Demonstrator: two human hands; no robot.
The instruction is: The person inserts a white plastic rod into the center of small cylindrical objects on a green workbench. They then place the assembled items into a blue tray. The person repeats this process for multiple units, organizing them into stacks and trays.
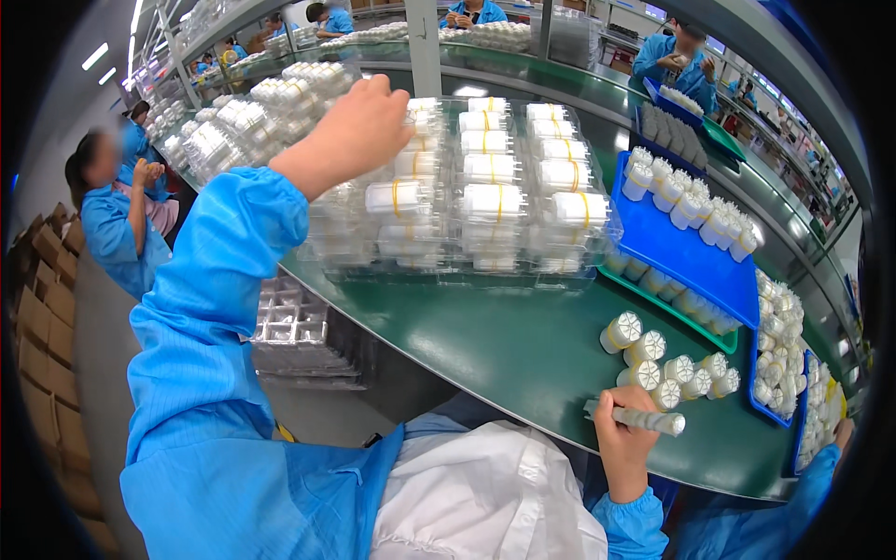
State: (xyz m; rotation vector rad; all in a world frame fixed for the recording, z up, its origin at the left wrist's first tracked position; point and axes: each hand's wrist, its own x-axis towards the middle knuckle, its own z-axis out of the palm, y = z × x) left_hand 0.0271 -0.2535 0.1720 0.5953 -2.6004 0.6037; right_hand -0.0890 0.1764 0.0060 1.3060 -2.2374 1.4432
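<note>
Green bench (pixel 523 345): clear trays (pixel 485 187) hold banded white cylinders; right-hand fingers (pixel 621 411) grasp a grey stick (pixel 639 419); left's hidden.

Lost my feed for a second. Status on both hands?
Left hand on the stacked clear trays. Right hand gripping a grey rod by loose white caps. Nothing blocking.

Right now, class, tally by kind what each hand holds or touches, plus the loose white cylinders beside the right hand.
Loose white cylinders: 8
Grey rod, right hand: 1
Clear tray stack, left hand: 1
Total: 10
</note>
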